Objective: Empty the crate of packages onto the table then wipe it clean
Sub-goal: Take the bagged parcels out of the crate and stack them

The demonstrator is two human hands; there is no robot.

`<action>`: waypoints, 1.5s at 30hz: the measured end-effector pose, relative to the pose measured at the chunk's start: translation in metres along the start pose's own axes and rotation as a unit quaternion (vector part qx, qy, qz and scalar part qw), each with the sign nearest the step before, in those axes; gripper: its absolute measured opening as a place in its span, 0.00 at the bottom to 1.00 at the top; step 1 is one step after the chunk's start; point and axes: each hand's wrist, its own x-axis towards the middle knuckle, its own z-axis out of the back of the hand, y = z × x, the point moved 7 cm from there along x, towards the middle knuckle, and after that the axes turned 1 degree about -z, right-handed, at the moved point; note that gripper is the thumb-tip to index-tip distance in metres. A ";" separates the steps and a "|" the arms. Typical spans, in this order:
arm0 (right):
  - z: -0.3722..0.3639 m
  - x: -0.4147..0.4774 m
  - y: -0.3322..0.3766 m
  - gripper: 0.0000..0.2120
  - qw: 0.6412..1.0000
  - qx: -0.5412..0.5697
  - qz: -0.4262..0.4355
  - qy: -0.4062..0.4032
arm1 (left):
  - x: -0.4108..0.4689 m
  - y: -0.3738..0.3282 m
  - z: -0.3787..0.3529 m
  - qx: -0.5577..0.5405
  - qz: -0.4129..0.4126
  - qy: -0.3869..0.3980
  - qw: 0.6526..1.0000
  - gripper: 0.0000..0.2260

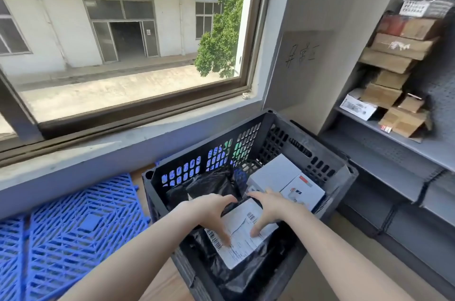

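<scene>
Wooden table holds a holey black plastic crate; left hand and right hand, fingers spread, press a crinkly black bag's flat white label.

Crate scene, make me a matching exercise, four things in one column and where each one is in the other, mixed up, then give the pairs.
Things:
1. White boxes
2. Blue mats
3. Labelled black bag
4. Brown boxes

Places:
A. On the shelf at right
B. Under both hands, near side of the crate
C. Left of the crate, below the window
D. In the crate's far right corner

Pairs: 1-D, 2-C, 3-B, 4-A
</scene>
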 end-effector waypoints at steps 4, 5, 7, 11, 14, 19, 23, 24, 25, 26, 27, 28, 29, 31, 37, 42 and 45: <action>0.011 0.009 0.001 0.46 0.999 0.010 0.037 -0.022 | 0.003 0.004 0.012 -0.031 -0.018 -0.045 0.998 0.46; 0.015 0.011 0.001 0.44 0.998 0.010 0.048 -0.037 | 0.002 0.004 0.014 -0.037 -0.018 -0.061 0.997 0.45; 0.023 0.015 0.001 0.41 0.995 0.010 0.073 -0.066 | -0.001 0.003 0.018 -0.052 -0.018 -0.098 0.994 0.44; 0.039 0.020 -0.005 0.32 0.981 0.097 0.126 -0.110 | -0.013 0.002 0.023 -0.095 0.001 -0.195 0.976 0.40; 0.052 0.017 -0.011 0.23 0.960 0.187 0.164 -0.127 | -0.027 0.004 0.024 -0.118 0.035 -0.257 0.958 0.36; 0.072 0.017 -0.034 0.16 0.908 0.347 0.180 -0.151 | -0.058 -0.009 0.037 -0.105 0.068 -0.366 0.922 0.35; 0.090 0.011 -0.049 0.18 0.845 0.473 0.151 -0.198 | -0.089 -0.014 0.046 -0.120 0.090 -0.470 0.870 0.39; 0.090 0.008 -0.048 0.18 0.827 0.508 0.147 -0.193 | -0.096 -0.014 0.044 -0.130 0.101 -0.481 0.861 0.39; 0.089 0.006 -0.046 0.18 0.807 0.542 0.141 -0.186 | -0.101 -0.015 0.043 -0.139 0.113 -0.489 0.854 0.40; 0.088 0.003 -0.039 0.18 0.787 0.575 0.139 -0.174 | -0.105 -0.016 0.042 -0.147 0.123 -0.496 0.847 0.40; 0.086 0.002 -0.032 0.18 0.771 0.600 0.140 -0.161 | -0.109 -0.015 0.041 -0.158 0.133 -0.503 0.839 0.40; 0.083 0.001 -0.022 0.18 0.760 0.615 0.144 -0.150 | -0.114 -0.015 0.040 -0.179 0.140 -0.510 0.830 0.39; 0.080 -0.002 -0.010 0.18 0.751 0.628 0.151 -0.137 | -0.119 -0.013 0.040 -0.211 0.143 -0.519 0.816 0.38; 0.074 -0.011 0.018 0.19 0.723 0.660 0.178 -0.099 | -0.130 -0.008 0.040 -0.274 0.135 -0.545 0.781 0.36; 0.051 -0.041 0.102 0.31 0.734 0.603 0.310 0.038 | -0.189 0.017 0.033 -0.332 0.124 -0.620 0.700 0.38; 0.033 -0.061 0.177 0.18 0.802 0.463 0.371 0.070 | -0.251 0.057 0.016 -0.324 0.178 -0.636 0.677 0.40; 0.026 -0.068 0.221 0.15 0.820 0.432 0.372 0.051 | -0.289 0.089 0.003 -0.338 0.200 -0.633 0.667 0.40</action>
